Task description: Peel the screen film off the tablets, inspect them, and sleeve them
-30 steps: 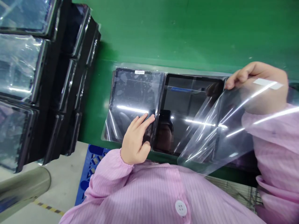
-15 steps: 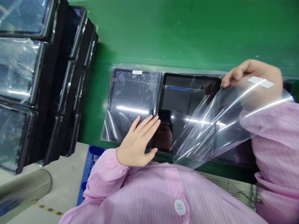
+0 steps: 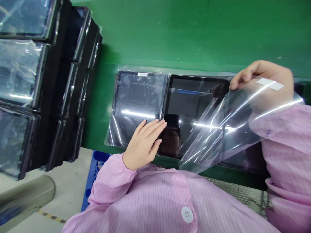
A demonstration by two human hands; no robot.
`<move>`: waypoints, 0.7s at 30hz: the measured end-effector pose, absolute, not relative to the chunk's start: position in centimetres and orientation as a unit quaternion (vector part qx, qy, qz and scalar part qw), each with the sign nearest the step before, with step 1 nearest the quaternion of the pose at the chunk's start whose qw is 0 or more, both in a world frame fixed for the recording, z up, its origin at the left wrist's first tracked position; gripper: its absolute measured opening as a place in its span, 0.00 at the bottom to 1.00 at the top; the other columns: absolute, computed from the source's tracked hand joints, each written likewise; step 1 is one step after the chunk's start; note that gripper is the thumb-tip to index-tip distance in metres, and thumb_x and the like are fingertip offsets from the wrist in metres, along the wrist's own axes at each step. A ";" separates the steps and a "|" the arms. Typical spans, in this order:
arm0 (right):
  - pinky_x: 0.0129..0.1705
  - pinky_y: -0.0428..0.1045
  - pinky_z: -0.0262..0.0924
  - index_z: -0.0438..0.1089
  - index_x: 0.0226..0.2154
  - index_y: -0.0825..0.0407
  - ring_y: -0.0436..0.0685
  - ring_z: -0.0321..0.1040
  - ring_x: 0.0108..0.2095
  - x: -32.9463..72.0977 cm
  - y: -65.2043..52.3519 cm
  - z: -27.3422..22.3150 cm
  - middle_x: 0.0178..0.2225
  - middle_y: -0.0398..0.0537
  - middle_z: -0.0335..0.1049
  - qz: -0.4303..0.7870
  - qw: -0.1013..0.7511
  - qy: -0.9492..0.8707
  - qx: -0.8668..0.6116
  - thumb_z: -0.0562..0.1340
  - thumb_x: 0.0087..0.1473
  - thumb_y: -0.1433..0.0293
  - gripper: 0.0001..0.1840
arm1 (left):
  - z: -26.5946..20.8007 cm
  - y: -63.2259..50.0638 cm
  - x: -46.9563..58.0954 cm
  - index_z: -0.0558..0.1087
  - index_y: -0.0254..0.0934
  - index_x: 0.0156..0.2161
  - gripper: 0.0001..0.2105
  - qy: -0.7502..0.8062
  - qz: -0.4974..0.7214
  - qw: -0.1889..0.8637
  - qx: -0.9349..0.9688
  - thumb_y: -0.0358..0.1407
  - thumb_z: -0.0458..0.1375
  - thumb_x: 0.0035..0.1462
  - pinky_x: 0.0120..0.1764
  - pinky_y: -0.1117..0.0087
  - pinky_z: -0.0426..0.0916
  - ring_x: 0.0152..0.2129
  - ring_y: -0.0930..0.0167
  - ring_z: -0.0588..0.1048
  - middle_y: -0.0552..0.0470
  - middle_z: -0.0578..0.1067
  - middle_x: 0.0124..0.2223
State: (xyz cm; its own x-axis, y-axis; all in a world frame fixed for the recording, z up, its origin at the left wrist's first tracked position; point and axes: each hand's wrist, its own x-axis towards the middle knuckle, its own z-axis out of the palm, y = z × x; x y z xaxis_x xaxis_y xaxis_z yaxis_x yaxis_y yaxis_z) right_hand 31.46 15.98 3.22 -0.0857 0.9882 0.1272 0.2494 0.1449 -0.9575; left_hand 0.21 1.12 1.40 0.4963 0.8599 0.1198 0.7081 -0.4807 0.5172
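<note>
Fingers stretched out, my left hand point(image 3: 143, 142) rests flat over the lower right part of a film-covered tablet point(image 3: 138, 94) with a small white label at its top. Beside it lies a bare, glossy black tablet point(image 3: 187, 103). My right hand point(image 3: 267, 76) pinches the edge of a clear protective film point(image 3: 218, 136) near that tablet's upper right corner. The film hangs in folds across the tablet's right side and over my right wrist, and a white tab point(image 3: 269, 84) sits on it. Under the film, a further dark tablet point(image 3: 245, 142) is partly hidden.
Stacks of film-wrapped tablets point(image 3: 20, 71) with black layers between them stand at the left. The green tabletop point(image 3: 182, 35) stretches behind the row. Below its front edge are a blue plastic crate or pallet point(image 3: 93, 171) and a wire rack point(image 3: 243, 195).
My left hand has shifted very slightly and its thumb has drawn in closer to the fingers. My right hand keeps its pinch on the film, which has barely moved.
</note>
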 end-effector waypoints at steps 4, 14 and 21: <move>0.29 0.54 0.56 0.63 0.16 0.50 0.52 0.64 0.23 31.3 16.0 3.2 0.19 0.43 0.66 0.420 0.455 -0.594 -0.513 0.78 0.25 0.47 0.32 | 1.6 1.2 0.1 0.57 0.34 0.64 0.24 0.471 0.177 0.205 0.839 0.29 0.50 0.64 0.66 0.55 0.51 0.62 0.65 0.62 0.43 0.68 0.63; 0.29 0.54 0.56 0.62 0.16 0.50 0.53 0.64 0.23 31.0 15.8 3.6 0.19 0.44 0.67 0.414 0.453 -0.590 -0.525 0.78 0.25 0.49 0.31 | 3.2 2.0 -1.4 0.40 0.35 0.70 0.41 0.381 0.020 0.295 0.876 0.29 0.57 0.56 0.65 0.40 0.42 0.69 0.56 0.41 0.37 0.44 0.72; 0.37 0.55 0.67 0.67 0.28 0.49 0.57 0.72 0.31 30.9 15.4 2.8 0.28 0.47 0.74 0.360 0.457 -0.644 -0.496 0.76 0.38 0.56 0.23 | 2.9 1.7 -2.3 0.41 0.39 0.70 0.40 0.368 0.133 0.367 0.844 0.35 0.57 0.58 0.65 0.40 0.42 0.68 0.55 0.49 0.37 0.52 0.70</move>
